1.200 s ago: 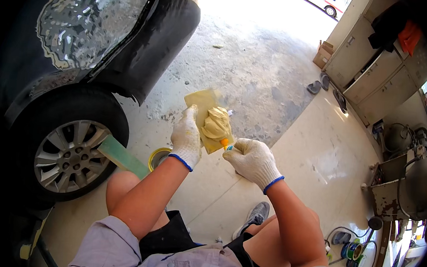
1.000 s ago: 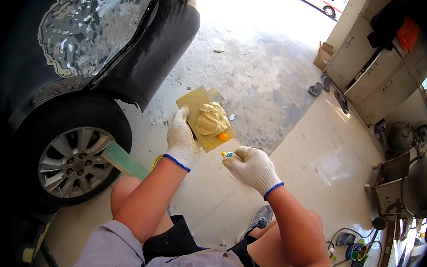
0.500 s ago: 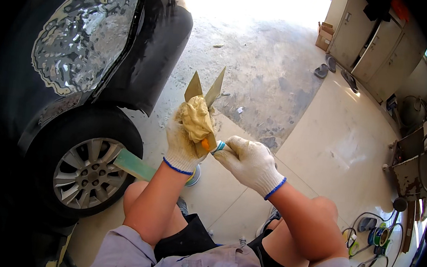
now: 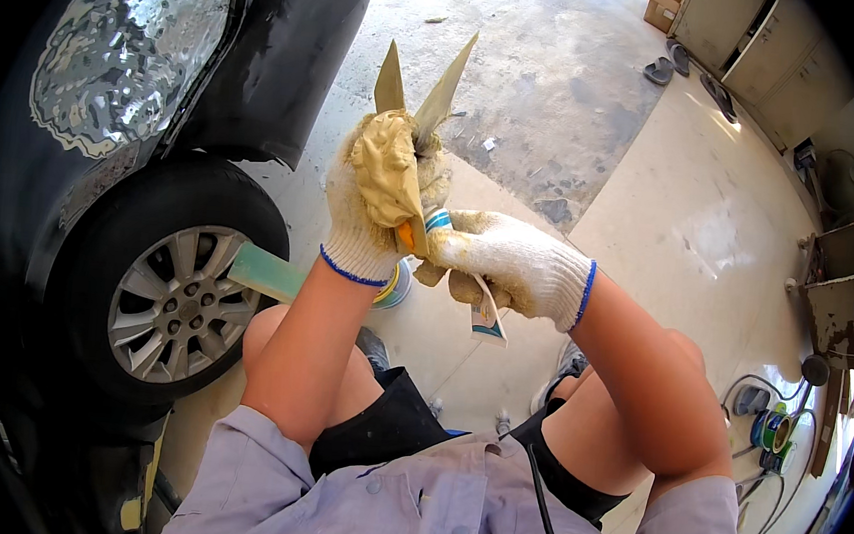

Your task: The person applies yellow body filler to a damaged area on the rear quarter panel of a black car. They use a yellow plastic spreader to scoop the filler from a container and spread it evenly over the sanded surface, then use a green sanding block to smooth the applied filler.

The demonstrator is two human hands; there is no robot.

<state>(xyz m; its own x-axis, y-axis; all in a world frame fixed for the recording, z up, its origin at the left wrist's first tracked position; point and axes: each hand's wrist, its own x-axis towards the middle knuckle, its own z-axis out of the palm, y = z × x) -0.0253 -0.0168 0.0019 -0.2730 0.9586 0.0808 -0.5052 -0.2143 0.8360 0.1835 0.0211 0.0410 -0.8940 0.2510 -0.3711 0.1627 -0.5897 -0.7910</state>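
My left hand (image 4: 351, 236), in a white knit glove with a blue cuff edge, is closed around a pair of putty knives (image 4: 445, 93) whose pointed blade corners stick up. A lump of tan body filler (image 4: 388, 169) rests on the nearer blade, and a dab of orange paste (image 4: 405, 235) lies at its lower edge. Gloved and stained, my right hand (image 4: 523, 260) grips a white and blue squeeze tube (image 4: 487, 320). The tube's nozzle end meets the blade beside the orange dab; its flat tail shows below my fingers. The knife handles are hidden.
At left stands a dark car with a bare, patched panel (image 4: 133, 53) and a wheel (image 4: 181, 303). A green strip (image 4: 268, 273) and a round can (image 4: 395, 287) are near my left forearm. Slippers (image 4: 660, 71), cabinets (image 4: 731, 30), tape rolls (image 4: 773, 430) and hoses lie to the right.
The view has tilted down and both hands appear higher in it. My right hand has turned at the blade, and the tube's tail now shows under it. More orange paste is visible.
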